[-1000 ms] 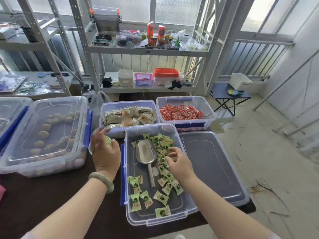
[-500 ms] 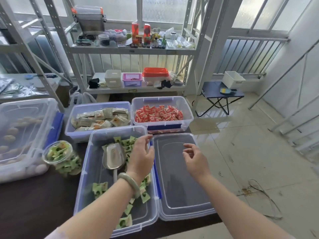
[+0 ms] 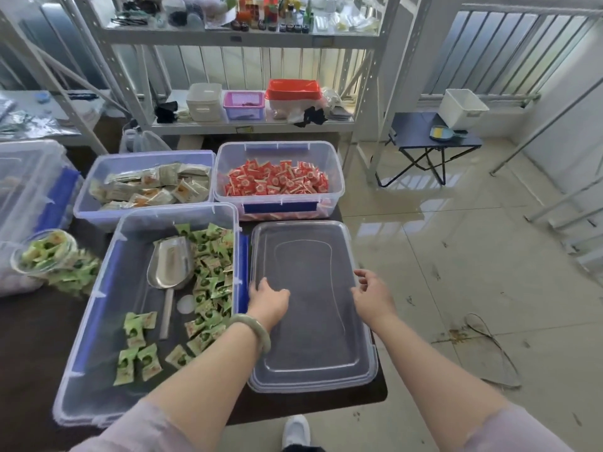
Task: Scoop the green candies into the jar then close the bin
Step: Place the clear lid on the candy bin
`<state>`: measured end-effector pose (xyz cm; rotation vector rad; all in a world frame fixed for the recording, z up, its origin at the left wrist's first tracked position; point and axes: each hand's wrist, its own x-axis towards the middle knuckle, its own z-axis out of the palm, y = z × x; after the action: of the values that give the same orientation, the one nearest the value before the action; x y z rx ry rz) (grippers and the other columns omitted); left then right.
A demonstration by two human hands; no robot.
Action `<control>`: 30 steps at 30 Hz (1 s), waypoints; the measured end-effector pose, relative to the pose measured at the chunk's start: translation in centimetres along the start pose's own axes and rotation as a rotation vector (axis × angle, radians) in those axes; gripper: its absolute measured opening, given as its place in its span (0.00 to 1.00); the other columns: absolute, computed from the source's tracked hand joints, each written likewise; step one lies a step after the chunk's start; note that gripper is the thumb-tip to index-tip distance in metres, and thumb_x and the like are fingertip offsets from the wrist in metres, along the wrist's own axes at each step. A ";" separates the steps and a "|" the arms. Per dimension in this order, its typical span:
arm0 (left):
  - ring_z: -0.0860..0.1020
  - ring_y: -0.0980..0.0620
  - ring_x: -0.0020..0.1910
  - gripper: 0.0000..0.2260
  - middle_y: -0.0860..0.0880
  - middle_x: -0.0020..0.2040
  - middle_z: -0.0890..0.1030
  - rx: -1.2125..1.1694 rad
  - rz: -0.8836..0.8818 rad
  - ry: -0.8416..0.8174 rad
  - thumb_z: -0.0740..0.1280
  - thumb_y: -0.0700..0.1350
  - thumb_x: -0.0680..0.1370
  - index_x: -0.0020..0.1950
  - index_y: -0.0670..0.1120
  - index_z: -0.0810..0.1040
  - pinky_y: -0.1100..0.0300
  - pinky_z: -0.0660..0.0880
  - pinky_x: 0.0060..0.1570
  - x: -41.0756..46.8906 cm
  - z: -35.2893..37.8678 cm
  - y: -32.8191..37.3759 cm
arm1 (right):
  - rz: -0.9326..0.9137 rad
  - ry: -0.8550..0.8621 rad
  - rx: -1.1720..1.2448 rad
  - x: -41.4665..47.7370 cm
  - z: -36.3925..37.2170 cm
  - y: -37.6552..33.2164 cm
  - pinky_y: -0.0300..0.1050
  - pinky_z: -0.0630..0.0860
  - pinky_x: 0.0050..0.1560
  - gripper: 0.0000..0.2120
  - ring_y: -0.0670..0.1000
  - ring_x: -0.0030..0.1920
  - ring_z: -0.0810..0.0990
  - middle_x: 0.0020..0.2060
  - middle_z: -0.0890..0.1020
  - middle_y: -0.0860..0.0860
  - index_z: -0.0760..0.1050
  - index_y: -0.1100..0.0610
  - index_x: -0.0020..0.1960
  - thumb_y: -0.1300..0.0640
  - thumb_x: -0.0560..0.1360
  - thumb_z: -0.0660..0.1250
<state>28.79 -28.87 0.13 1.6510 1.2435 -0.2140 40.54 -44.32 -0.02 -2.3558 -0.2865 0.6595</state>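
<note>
The open clear bin point(image 3: 98, 308) holds green candies point(image 3: 212, 272) and a metal scoop point(image 3: 169, 265) lying inside. Left of it stands the jar point(image 3: 44, 251), filled with green candies. The bin's clear lid point(image 3: 310, 305) lies flat on the table to the right of the bin. My left hand point(image 3: 269, 301) rests on the lid's left edge, fingers apart. My right hand point(image 3: 372, 293) hovers at the lid's right edge, fingers curled but holding nothing.
Behind stand a bin of red candies point(image 3: 277, 181) and a bin of beige packets point(image 3: 146, 187). A lidded bin point(image 3: 26, 190) sits far left. The table's right edge runs just past the lid; tiled floor point(image 3: 456, 256) and a folding stool point(image 3: 430, 141) lie beyond.
My left hand left the jar and crossed over the bin to the lid's left edge. My right hand left the candies and moved to the lid's right edge.
</note>
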 end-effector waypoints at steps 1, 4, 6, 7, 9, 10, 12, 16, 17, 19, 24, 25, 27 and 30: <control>0.49 0.44 0.76 0.30 0.44 0.78 0.44 -0.006 -0.018 0.014 0.58 0.46 0.78 0.76 0.43 0.48 0.52 0.49 0.73 0.1 0.2 -0.1 | 0.008 -0.021 -0.012 0.2 0.1 0.2 0.51 0.71 0.66 0.21 0.55 0.63 0.74 0.64 0.74 0.57 0.69 0.56 0.69 0.61 0.76 0.63; 0.49 0.43 0.76 0.31 0.44 0.78 0.43 -0.044 -0.099 0.046 0.59 0.45 0.79 0.77 0.45 0.45 0.50 0.49 0.75 0.4 0.7 0.0 | 0.056 -0.073 -0.047 0.6 0.1 0.4 0.50 0.67 0.70 0.26 0.57 0.69 0.70 0.69 0.70 0.58 0.64 0.59 0.73 0.60 0.76 0.63; 0.49 0.42 0.76 0.32 0.42 0.78 0.44 -0.078 -0.166 0.067 0.59 0.46 0.79 0.77 0.45 0.44 0.50 0.49 0.75 0.5 0.9 0.2 | 0.076 -0.109 -0.086 0.8 0.2 0.4 0.49 0.65 0.69 0.27 0.57 0.70 0.69 0.70 0.70 0.58 0.62 0.60 0.74 0.59 0.76 0.64; 0.49 0.43 0.76 0.31 0.41 0.77 0.45 -0.103 -0.199 0.072 0.59 0.46 0.79 0.76 0.45 0.44 0.51 0.49 0.75 0.5 1.0 0.3 | 0.088 -0.127 -0.093 0.9 0.2 0.3 0.48 0.66 0.68 0.27 0.58 0.69 0.69 0.70 0.71 0.57 0.62 0.60 0.73 0.59 0.76 0.64; 0.49 0.43 0.76 0.30 0.41 0.77 0.45 -0.134 -0.235 0.074 0.58 0.46 0.80 0.76 0.44 0.45 0.53 0.49 0.74 0.5 1.1 0.4 | 0.126 -0.161 -0.078 1.1 0.4 0.3 0.47 0.68 0.66 0.25 0.58 0.67 0.72 0.68 0.73 0.57 0.64 0.60 0.72 0.59 0.76 0.64; 0.49 0.43 0.76 0.30 0.41 0.77 0.45 -0.130 -0.238 0.070 0.58 0.46 0.80 0.76 0.45 0.45 0.52 0.48 0.74 0.5 1.1 0.4 | 0.139 -0.169 -0.068 1.2 0.4 0.3 0.47 0.68 0.66 0.24 0.58 0.66 0.73 0.67 0.74 0.57 0.65 0.60 0.70 0.60 0.76 0.64; 0.50 0.42 0.76 0.30 0.42 0.78 0.46 -0.107 -0.231 0.049 0.58 0.46 0.79 0.77 0.47 0.45 0.50 0.49 0.75 0.4 1.0 0.4 | 0.146 -0.168 -0.046 1.4 0.4 0.5 0.48 0.71 0.65 0.21 0.58 0.63 0.75 0.65 0.76 0.56 0.69 0.58 0.67 0.60 0.75 0.64; 0.59 0.40 0.73 0.31 0.42 0.77 0.53 -0.111 -0.239 -0.011 0.59 0.47 0.78 0.76 0.48 0.46 0.46 0.58 0.72 0.1 0.6 0.5 | 0.201 -0.157 0.031 1.4 0.1 0.6 0.49 0.70 0.64 0.22 0.58 0.63 0.75 0.65 0.76 0.56 0.68 0.60 0.68 0.61 0.75 0.64; 0.61 0.40 0.72 0.31 0.42 0.76 0.55 -0.111 -0.235 -0.025 0.59 0.47 0.77 0.76 0.48 0.46 0.46 0.59 0.72 -0.1 0.5 0.7 | 0.217 -0.146 0.037 1.3 0.0 0.7 0.49 0.70 0.64 0.23 0.58 0.65 0.74 0.66 0.75 0.56 0.67 0.60 0.70 0.60 0.75 0.64; 0.63 0.40 0.71 0.32 0.42 0.76 0.57 -0.100 -0.217 -0.047 0.59 0.47 0.77 0.76 0.48 0.47 0.47 0.62 0.70 -0.7 0.2 1.0 | 0.237 -0.106 0.031 1.0 -0.3 0.9 0.50 0.69 0.67 0.27 0.58 0.67 0.72 0.69 0.73 0.55 0.64 0.60 0.72 0.57 0.75 0.65; 0.64 0.40 0.71 0.32 0.42 0.76 0.57 -0.046 -0.156 -0.101 0.60 0.47 0.76 0.76 0.48 0.48 0.47 0.63 0.70 -2.2 0.1 1.6 | 0.275 0.037 -0.006 -0.3 -1.3 1.0 0.49 0.69 0.64 0.27 0.59 0.67 0.73 0.68 0.74 0.55 0.66 0.59 0.71 0.49 0.76 0.64; 0.64 0.40 0.71 0.32 0.42 0.75 0.58 -0.031 -0.142 -0.116 0.60 0.48 0.76 0.76 0.49 0.48 0.47 0.64 0.70 -2.7 0.1 1.7 | 0.280 0.070 -0.022 -0.6 -1.7 0.9 0.48 0.70 0.61 0.25 0.59 0.65 0.74 0.66 0.76 0.55 0.68 0.59 0.70 0.49 0.77 0.62; 0.67 0.40 0.68 0.32 0.42 0.74 0.61 0.001 -0.105 -0.139 0.59 0.48 0.76 0.76 0.51 0.48 0.47 0.66 0.68 -3.5 0.2 1.9 | 0.279 0.129 -0.047 -1.3 -2.3 0.9 0.48 0.72 0.59 0.24 0.60 0.63 0.75 0.64 0.78 0.56 0.71 0.59 0.68 0.47 0.77 0.60; 0.74 0.41 0.61 0.32 0.41 0.69 0.68 0.035 -0.041 -0.149 0.60 0.49 0.74 0.75 0.54 0.50 0.47 0.72 0.63 -4.5 -0.4 2.3 | 0.277 0.195 -0.064 -2.2 -3.2 0.8 0.48 0.73 0.52 0.22 0.60 0.56 0.78 0.61 0.80 0.56 0.76 0.60 0.61 0.46 0.77 0.58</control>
<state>28.48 -31.25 4.60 1.6098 1.1664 -0.3793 40.40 -47.50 2.38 -2.5236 0.1083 0.5475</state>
